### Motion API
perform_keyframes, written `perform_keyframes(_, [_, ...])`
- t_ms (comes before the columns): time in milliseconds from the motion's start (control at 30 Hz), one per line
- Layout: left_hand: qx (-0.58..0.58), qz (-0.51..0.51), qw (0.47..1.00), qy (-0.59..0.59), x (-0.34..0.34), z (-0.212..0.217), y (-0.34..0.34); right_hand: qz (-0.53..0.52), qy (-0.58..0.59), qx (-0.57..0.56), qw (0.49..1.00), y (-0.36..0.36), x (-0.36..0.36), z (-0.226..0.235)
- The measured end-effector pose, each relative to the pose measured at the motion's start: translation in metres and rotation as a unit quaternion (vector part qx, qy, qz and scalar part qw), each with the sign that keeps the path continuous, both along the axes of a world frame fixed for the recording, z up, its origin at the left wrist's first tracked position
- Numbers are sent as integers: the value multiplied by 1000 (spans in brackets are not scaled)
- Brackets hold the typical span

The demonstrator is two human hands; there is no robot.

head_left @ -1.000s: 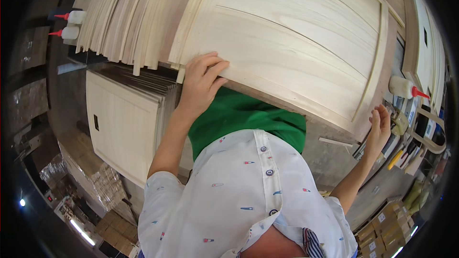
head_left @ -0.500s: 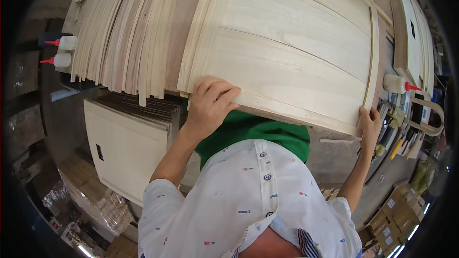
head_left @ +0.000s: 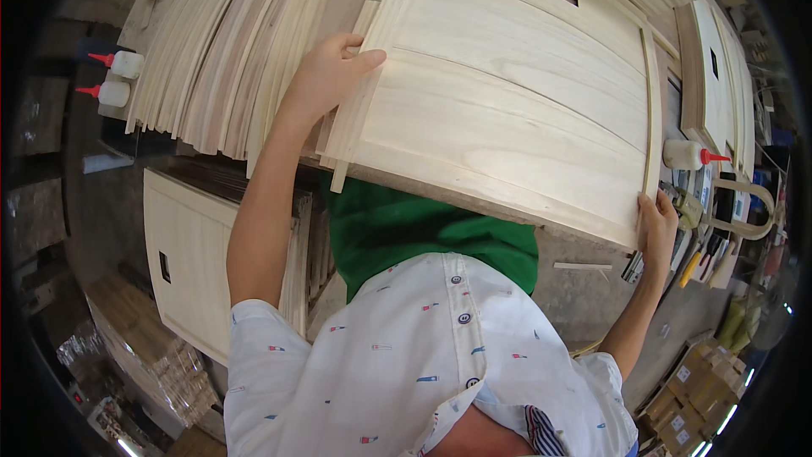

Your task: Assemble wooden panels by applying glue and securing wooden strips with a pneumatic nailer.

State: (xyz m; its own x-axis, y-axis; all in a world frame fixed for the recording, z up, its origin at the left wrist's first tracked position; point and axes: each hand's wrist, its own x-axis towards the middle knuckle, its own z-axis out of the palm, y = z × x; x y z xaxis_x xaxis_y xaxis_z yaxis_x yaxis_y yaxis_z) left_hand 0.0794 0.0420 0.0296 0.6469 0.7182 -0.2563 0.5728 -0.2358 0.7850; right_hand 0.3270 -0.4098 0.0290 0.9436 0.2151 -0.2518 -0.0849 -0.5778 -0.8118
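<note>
A large pale wooden panel with a small rectangular slot near its far edge lies on the workbench in front of me. My left hand lies on the panel's left edge, fingers spread over the thin strips beside it. At the panel's near right corner my right hand grips the edge, next to a thin wooden strip standing along the panel's right side. My white patterned shirt and green apron fill the lower middle.
A thick fan of thin wooden strips lies to the left of the panel. White glue bottles with red tips stand at the left and right. Another slotted panel leans below the bench. More panels lie at right, tools and cardboard boxes nearby.
My left hand has slid from the panel's near edge up along its left side. The view has shifted so the panel sits nearer. My right hand stays at the right corner.
</note>
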Motion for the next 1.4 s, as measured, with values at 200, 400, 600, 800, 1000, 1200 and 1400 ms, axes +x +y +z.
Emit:
perform_keyframes(200, [-96,17,994,-49,18,-24,-3,8,-16,-9,1000,-9,-2,-7])
perform_keyframes(400, [-108,16,986,-129,13,-41,-9,-14,-67,-4,998,-14,-7,-8])
perform_keyframes(600, [-142,64,970,-184,-24,-14,-34,-41,-97,-24,994,-7,-27,-6])
perform_keyframes(800, [31,159,966,-203,-119,-2,-46,59,-100,98,988,38,-17,-5])
perform_keyframes(1000, [135,435,885,-102,-268,24,-107,279,-178,40,943,178,-95,43])
perform_keyframes(1200, [149,672,716,-117,-513,-18,-217,565,-76,111,814,314,-252,58])
perform_keyframes(1400, [135,746,650,-55,-593,-23,-228,673,-160,77,718,403,-355,15])
